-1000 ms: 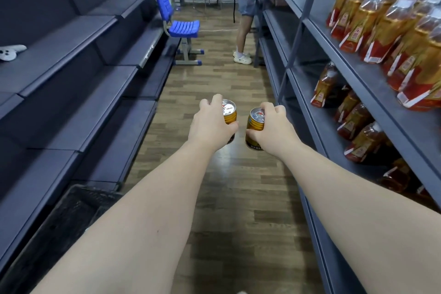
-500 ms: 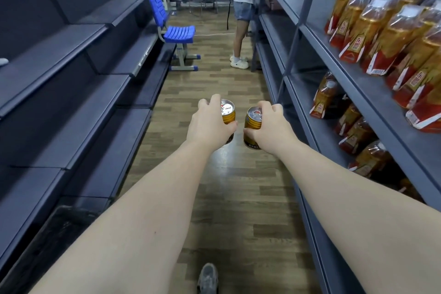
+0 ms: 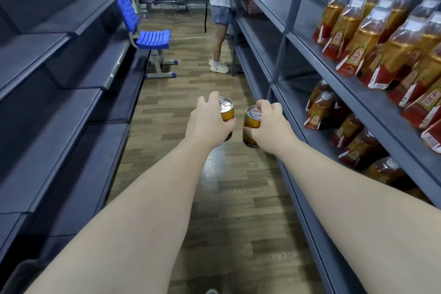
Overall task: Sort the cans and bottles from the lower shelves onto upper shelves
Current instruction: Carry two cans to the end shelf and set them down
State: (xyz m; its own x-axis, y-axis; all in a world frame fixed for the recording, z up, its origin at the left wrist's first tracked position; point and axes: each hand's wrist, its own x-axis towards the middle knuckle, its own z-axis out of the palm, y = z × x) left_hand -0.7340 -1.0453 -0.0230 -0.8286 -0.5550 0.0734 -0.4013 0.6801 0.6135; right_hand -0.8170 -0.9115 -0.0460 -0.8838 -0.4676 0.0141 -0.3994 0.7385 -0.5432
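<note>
Mid-aisle, held out over the floor (image 3: 191, 93): cans, two, upright. Left can (image 3: 227, 113) is gripped in the left hand (image 3: 207, 124), fingers curled round it; right can (image 3: 250, 124) likewise in the right hand (image 3: 269, 129). Advice: keep both level and set them on the upper right shelf (image 3: 307, 33), clear of its bottles (image 3: 365, 38). Bottles: at least nine standing there, at least five lying on the lower shelf (image 3: 293, 101).

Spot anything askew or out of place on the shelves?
Yes: on the right rack's lower shelf, several tipped bottles lie in a jumble, unlike the upright rows on the upper shelf. The left hand and right hand grip the left can and right can, both upright, no visible dents.
</note>
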